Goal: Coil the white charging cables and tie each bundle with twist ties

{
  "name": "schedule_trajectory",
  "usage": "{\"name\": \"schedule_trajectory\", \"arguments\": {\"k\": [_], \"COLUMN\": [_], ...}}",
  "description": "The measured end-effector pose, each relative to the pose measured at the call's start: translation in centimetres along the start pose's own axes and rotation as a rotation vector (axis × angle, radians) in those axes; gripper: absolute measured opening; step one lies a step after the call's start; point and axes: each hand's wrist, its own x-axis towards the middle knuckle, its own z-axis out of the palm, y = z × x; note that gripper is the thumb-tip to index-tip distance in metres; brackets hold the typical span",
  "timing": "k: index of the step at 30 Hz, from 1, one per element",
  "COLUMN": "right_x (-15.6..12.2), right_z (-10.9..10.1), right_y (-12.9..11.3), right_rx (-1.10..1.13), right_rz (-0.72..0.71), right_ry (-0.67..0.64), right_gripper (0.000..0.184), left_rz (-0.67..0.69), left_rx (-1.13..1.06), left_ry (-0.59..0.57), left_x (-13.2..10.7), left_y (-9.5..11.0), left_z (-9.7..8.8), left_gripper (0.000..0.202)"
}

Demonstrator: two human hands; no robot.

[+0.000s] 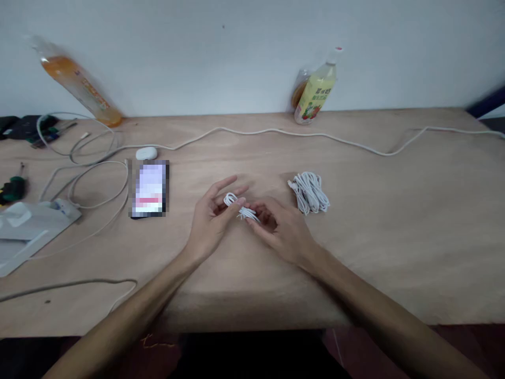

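Note:
A small coiled white cable [248,212] is held between my two hands above the middle of the wooden table. My left hand [213,216] pinches one end of the coil between thumb and fingers, its other fingers stretched out behind. At the opposite end, my right hand [282,226] closes its thumb and fingertips on the bundle; part of its grip is hidden. Just right of that hand lies a pile of coiled white cables [310,192] on the wood.
A phone [150,188] and a white earbud case [146,153] lie left of my hands. A long white cord [252,132] crosses the table. Bottles of orange drink [81,87] and yellow drink [315,92] stand by the wall. A white plastic package [35,226] sits far left.

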Motion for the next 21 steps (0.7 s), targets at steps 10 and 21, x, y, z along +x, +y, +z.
{"name": "schedule_trajectory", "arguments": {"k": [10, 21], "right_x": [0.0, 0.4], "right_z": [0.0, -0.2], "right_y": [-0.1, -0.5], "right_rx": [-0.097, -0.178], "right_rz": [-0.078, 0.011], "right_ry": [0.021, 0.306], "right_gripper": [0.010, 0.010], "left_rz": [0.028, 0.004], "left_rx": [-0.089, -0.203], "left_ry": [-0.106, -0.092], "left_x": [-0.1, 0.6], "left_y": [-0.7, -1.8], "left_z": [0.2, -0.1], "left_gripper": [0.055, 0.055]}}
